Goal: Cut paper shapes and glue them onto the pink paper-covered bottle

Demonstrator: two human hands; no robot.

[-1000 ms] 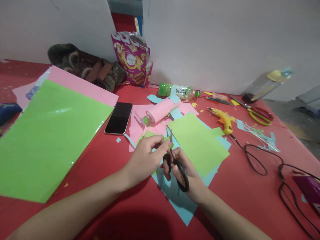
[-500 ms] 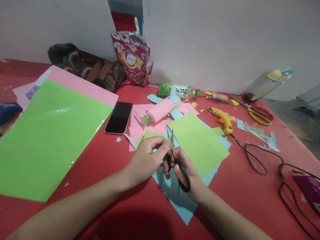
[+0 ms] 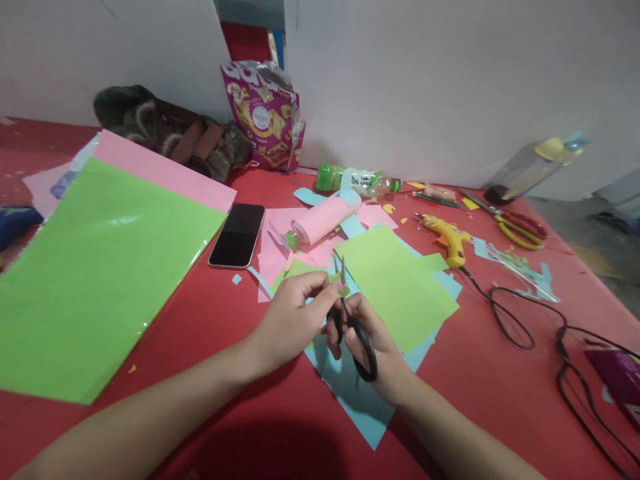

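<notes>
Your left hand (image 3: 295,308) pinches a green scrap (image 3: 346,291) at its fingertips; your right hand's (image 3: 384,341) fingers grip the black, rounded loops of the scissors (image 3: 369,341), slim metal blades parted just beside your left thumb. A slip could nip it; thin, small paper could buckle. Flat blue sheet (image 3: 367,417) below your fingers.

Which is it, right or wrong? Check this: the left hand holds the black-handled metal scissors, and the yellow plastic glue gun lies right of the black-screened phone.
The side is wrong: the head view shows the right hand holding the black-handled metal scissors. The yellow plastic glue gun does lie right of the black-screened phone.
</notes>
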